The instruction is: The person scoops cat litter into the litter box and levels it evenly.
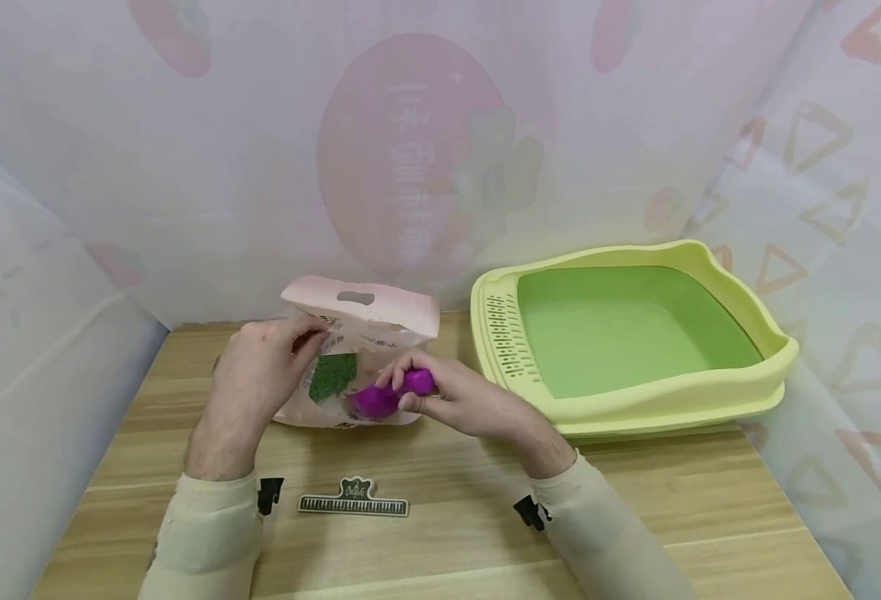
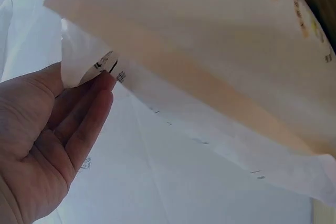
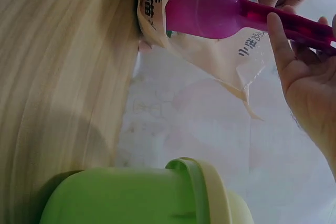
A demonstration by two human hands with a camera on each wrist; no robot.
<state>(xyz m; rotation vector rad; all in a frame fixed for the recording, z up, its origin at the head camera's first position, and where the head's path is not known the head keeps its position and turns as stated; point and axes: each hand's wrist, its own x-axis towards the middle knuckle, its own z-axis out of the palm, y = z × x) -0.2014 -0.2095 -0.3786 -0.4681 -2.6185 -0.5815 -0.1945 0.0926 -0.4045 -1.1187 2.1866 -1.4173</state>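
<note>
Partly inside the pink bag [image 1: 402, 310]: purple scoop [image 1: 377, 402].

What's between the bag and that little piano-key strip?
Just bare wooden table lies between the bag and the piano-key strip, in the head view.

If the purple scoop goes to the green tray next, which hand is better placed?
Right hand, likely: it holds the purple scoop by its handle and sits nearer the green tray. The left hand pinches the pink bag, farther from the tray.
</note>
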